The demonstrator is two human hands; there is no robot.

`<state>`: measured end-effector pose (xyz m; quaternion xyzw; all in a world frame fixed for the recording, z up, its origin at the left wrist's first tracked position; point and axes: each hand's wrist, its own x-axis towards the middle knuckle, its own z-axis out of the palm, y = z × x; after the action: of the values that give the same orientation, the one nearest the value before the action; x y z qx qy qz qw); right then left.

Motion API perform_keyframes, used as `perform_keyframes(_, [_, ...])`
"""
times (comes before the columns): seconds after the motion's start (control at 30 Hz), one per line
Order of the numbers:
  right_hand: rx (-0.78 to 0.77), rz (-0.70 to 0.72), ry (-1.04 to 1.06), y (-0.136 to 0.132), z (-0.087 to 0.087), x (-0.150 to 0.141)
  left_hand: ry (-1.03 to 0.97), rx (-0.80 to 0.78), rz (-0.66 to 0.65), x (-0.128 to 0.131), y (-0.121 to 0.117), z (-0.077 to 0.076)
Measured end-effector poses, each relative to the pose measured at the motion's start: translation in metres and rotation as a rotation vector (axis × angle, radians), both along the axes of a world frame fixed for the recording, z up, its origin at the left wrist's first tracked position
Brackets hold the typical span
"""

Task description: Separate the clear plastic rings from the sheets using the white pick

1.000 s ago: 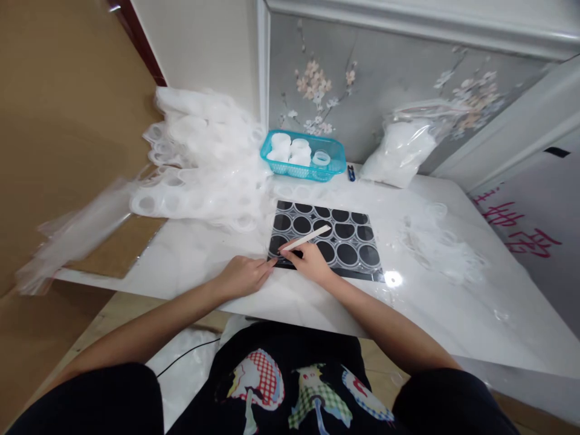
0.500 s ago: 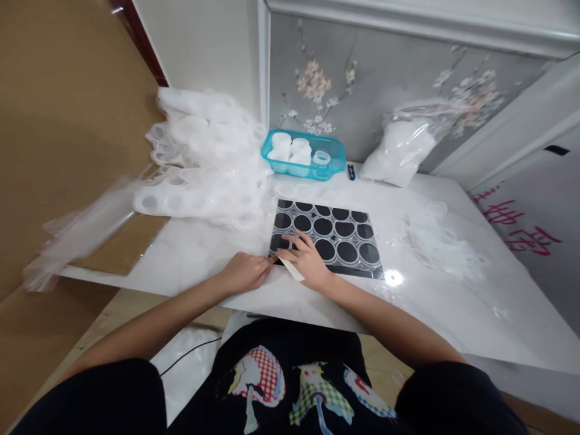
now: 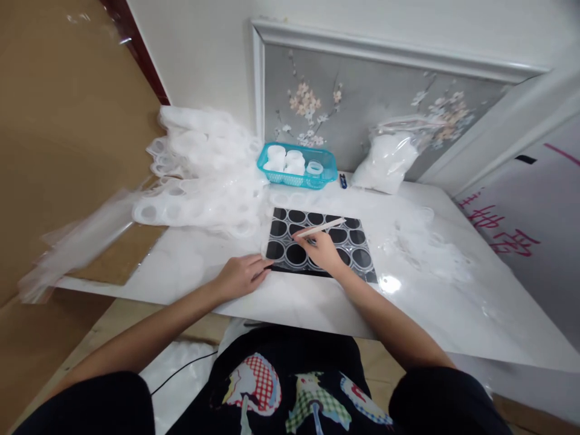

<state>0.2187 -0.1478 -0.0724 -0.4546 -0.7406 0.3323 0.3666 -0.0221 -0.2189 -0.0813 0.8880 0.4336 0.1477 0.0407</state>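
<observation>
R hand point(image 3: 324, 251) gripping white stick point(image 3: 321, 228) over black tray point(image 3: 357, 241), L hand point(image 3: 240, 275) flat at its corner, red writing point(image 3: 502, 226) unreadable

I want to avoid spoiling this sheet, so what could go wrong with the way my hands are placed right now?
The left hand pins only the near left corner of the black sheet, so the far side could slide or lift. The right hand presses a thin white stick onto the circles; a slip might scratch them. The pile of clear plastic beside the sheet may slump onto it.

I see a white table point(image 3: 317, 302) bearing a black sheet point(image 3: 357, 238), teal basket point(image 3: 328, 173), plastic bag point(image 3: 385, 160) and trays point(image 3: 199, 181).
</observation>
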Motion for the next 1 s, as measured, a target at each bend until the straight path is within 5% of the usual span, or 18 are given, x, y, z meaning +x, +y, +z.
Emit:
perform_keyframes(0.3, [-0.002, 0.197, 0.106, -0.021, -0.013, -0.029, 0.223, 0.072, 0.042, 0.018, -0.028, -0.003])
perform_keyframes(0.67, [0.064, 0.181, 0.007, -0.023, -0.021, -0.031, 0.241, 0.028, 0.099, 0.022, -0.031, -0.004])
perform_keyframes(1.0, [0.525, 0.33, -0.395, -0.044, -0.033, -0.028, 0.241, -0.087, 0.125, 0.023, -0.031, -0.005])
